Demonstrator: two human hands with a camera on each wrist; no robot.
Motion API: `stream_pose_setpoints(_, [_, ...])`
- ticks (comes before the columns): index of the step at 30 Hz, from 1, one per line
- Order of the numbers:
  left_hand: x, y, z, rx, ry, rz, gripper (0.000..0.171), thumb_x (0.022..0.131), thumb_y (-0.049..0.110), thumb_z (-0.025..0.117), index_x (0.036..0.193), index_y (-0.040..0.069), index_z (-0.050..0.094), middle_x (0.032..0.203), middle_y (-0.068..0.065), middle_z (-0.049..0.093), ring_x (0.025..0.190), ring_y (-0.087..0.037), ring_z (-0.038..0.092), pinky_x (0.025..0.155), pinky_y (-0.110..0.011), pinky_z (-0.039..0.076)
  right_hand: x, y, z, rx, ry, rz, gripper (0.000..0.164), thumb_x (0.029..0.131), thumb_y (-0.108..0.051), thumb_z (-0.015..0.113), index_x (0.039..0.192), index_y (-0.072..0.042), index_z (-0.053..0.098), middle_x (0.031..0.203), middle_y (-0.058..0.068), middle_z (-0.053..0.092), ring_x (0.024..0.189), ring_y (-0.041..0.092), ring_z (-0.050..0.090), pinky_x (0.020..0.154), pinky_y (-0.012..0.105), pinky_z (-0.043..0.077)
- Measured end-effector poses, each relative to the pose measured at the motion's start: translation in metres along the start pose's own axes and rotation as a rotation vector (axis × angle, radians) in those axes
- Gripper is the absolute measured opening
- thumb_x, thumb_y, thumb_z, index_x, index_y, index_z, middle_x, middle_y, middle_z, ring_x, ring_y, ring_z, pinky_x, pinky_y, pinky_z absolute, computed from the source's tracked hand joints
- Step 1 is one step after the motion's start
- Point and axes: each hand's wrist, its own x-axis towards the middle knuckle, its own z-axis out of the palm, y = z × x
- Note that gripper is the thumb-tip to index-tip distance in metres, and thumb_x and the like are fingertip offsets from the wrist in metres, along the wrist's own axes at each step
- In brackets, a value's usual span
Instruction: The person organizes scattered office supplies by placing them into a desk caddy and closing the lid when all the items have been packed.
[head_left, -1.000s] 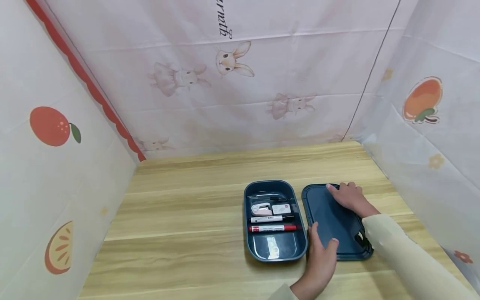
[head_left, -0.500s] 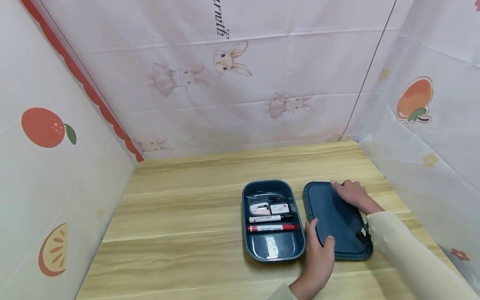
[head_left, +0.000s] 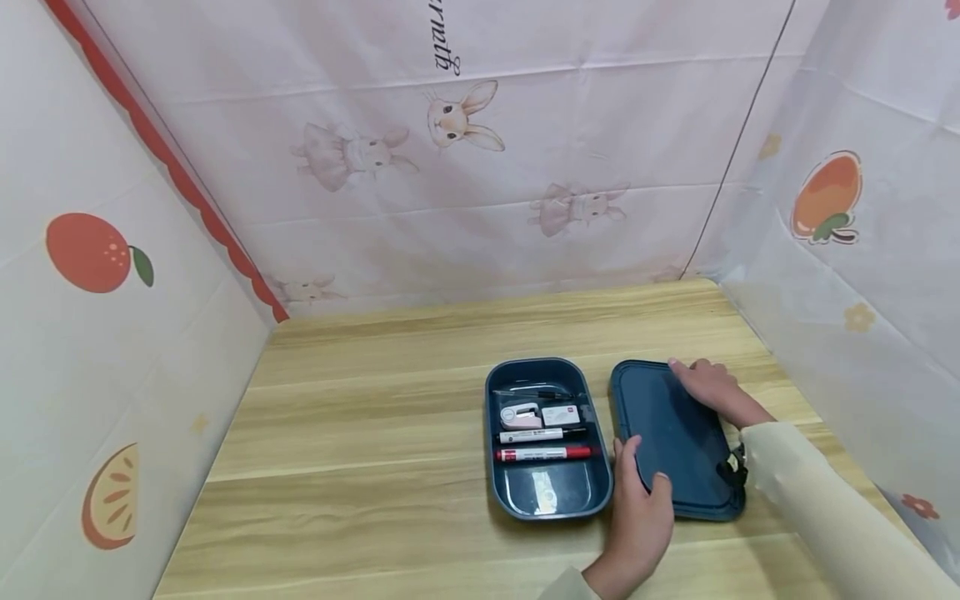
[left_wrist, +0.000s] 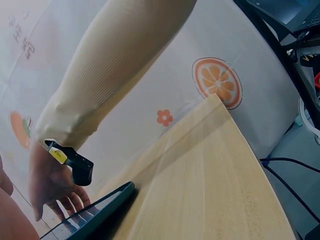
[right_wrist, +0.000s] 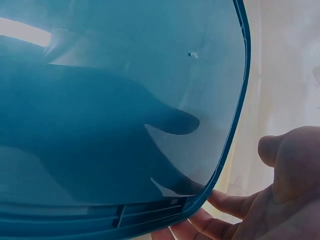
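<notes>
A dark blue rectangular lid (head_left: 671,425) with rounded corners lies at the right, just beside the matching open box (head_left: 547,487). My left hand (head_left: 641,517) holds the lid's left edge, its fingers along the rim and its thumb spread over the lid's near part. At the far right edge my right hand (head_left: 708,387) grips the rim. Up close in the right wrist view, the right fingers (right_wrist: 232,202) reach under the lid's corner and the thumb stands apart. In the left wrist view the lid's edge (left_wrist: 107,207) appears tilted, with dark shadow below it.
Inside the box lie a red marker (head_left: 543,454), a black-capped marker (head_left: 540,435), a white-and-pink item (head_left: 521,416), a small white block (head_left: 561,415) and a black pen (head_left: 543,395). Printed curtains (head_left: 375,242) enclose the wooden table (head_left: 360,433).
The lid has shifted slightly right and away from the box, and its left side shows more of its edge. My right hand has moved a little right with it; the box stays put.
</notes>
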Motion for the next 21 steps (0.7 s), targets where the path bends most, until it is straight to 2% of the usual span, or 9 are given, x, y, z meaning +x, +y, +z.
stream_pose_setpoints(7, [0.0,0.007,0.0,0.01,0.022,0.032,0.054,0.099,0.018,0.057,0.151,0.022,0.04,0.167,-0.009,0.02,0.152,-0.025,0.023,0.119,-0.054,0.029,-0.004,-0.004,-0.012,0.033,0.006,-0.009,0.094,0.104,-0.061,0.017,0.143,0.024,0.029,0.134,0.047,0.039,0.116,0.056,0.049,0.092,0.062,0.048])
stream_pose_setpoints(14, [0.0,0.019,-0.002,0.017,0.04,0.069,0.059,0.098,0.018,0.057,0.154,0.021,0.038,0.167,-0.008,0.021,0.152,-0.023,0.024,0.119,-0.053,0.029,-0.01,-0.016,-0.03,0.054,0.027,-0.022,0.095,0.104,-0.062,0.017,0.145,0.023,0.026,0.136,0.046,0.038,0.119,0.057,0.048,0.09,0.06,0.049])
stream_pose_setpoints(18, [0.002,0.026,-0.006,0.041,0.076,0.103,0.06,0.098,0.017,0.058,0.155,0.017,0.037,0.166,-0.009,0.024,0.151,-0.024,0.026,0.119,-0.052,0.03,-0.012,-0.022,-0.038,0.077,0.029,-0.03,0.095,0.103,-0.063,0.016,0.146,0.022,0.024,0.135,0.044,0.039,0.117,0.054,0.051,0.084,0.055,0.051])
stream_pose_setpoints(21, [0.004,0.029,-0.01,0.039,0.098,0.126,0.062,0.097,0.014,0.058,0.155,0.013,0.037,0.166,-0.009,0.026,0.151,-0.025,0.027,0.119,-0.05,0.03,-0.011,-0.028,-0.042,0.084,0.046,-0.04,0.095,0.103,-0.063,0.016,0.146,0.021,0.024,0.136,0.043,0.039,0.117,0.053,0.051,0.084,0.055,0.051])
